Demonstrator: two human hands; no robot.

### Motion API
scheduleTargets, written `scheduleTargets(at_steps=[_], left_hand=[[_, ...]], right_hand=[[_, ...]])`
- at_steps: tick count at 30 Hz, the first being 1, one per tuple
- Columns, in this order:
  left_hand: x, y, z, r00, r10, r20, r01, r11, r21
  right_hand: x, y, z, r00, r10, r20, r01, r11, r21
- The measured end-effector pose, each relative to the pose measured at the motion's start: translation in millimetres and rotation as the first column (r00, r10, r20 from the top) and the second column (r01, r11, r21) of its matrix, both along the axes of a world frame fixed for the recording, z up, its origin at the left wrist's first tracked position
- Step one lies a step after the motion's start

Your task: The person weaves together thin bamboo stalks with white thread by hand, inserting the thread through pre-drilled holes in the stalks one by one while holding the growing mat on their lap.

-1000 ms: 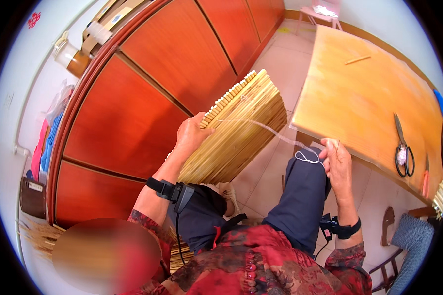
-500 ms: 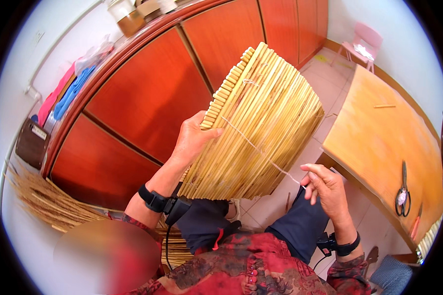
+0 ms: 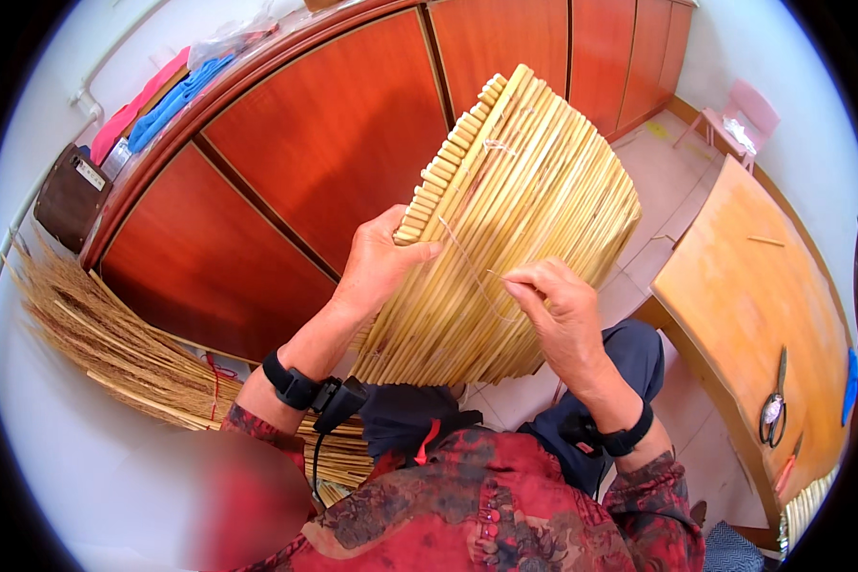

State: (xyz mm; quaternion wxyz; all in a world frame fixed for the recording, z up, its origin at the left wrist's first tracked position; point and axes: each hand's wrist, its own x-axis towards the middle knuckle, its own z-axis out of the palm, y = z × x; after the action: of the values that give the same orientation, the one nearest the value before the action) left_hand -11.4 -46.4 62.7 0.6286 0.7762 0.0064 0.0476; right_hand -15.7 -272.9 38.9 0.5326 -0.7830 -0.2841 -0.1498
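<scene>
A panel of straight yellow reed stalks (image 3: 515,229), laid side by side and bound with thread, is held up in front of me, tilted. My left hand (image 3: 377,265) grips its left edge, thumb on the front face and the other fingers hidden behind. My right hand (image 3: 558,310) is over the lower right part of the panel, thumb and forefinger pinching a thin needle (image 3: 495,275) whose tip points left. White thread (image 3: 462,254) comes out of the stalks beside my left thumb and hangs in a loose loop toward my right hand. A knotted bit of thread shows higher up the panel.
Red cabinets (image 3: 296,143) stand close behind the panel. At right, a wooden table (image 3: 734,276) bears black-handled scissors (image 3: 774,405), a red-handled tool (image 3: 789,464) and a short stalk piece (image 3: 766,241). Bundled bristly stalks (image 3: 133,348) lie at left. A pink chair (image 3: 739,119) is at the far right.
My right hand has moved left and up, from beside the panel to in front of it. The thread, stretched taut before, now hangs slack. My left hand keeps its grip.
</scene>
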Motion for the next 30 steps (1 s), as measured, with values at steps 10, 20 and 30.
scheduleTargets(at_steps=[10, 20, 30], left_hand=[[-7, 0, 10, 1.000, -0.002, -0.007, 0.002, 1.000, -0.021], [-12, -1, 12, 0.999, 0.012, -0.045, -0.014, 0.999, -0.033], [-28, 0, 15, 0.999, -0.035, 0.042, 0.035, 0.999, -0.021]], right_hand=[[25, 46, 3, 0.975, -0.028, 0.221, 0.056, 0.991, -0.121], [23, 41, 2, 0.989, -0.031, 0.145, 0.038, 0.998, -0.048], [9, 51, 6, 0.987, -0.002, 0.159, -0.002, 1.000, 0.024]])
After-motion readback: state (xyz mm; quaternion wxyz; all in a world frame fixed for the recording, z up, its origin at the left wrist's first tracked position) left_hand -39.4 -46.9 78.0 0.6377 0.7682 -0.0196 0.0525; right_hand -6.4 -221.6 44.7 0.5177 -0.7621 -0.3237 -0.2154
